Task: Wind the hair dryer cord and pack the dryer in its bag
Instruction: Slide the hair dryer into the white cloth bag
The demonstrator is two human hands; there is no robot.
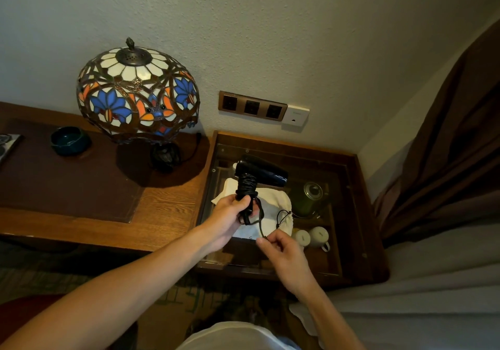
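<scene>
In the frame's centre, the left hand [230,218] is gripping the hair dryer [258,172] handle, while the right hand [284,255] is pinching its cord [261,221] above the white bag [273,214].

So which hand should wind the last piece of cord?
The right hand: it pinches the loose cord end, while the left hand grips the hair dryer by its wrapped handle.

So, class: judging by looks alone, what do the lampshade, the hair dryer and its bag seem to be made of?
Lampshade: stained glass, coloured panes in dark metal-looking seams.
Hair dryer: glossy black plastic, judging by its sheen.
Bag: soft off-white cloth, wrinkled, with a black drawstring.
</scene>
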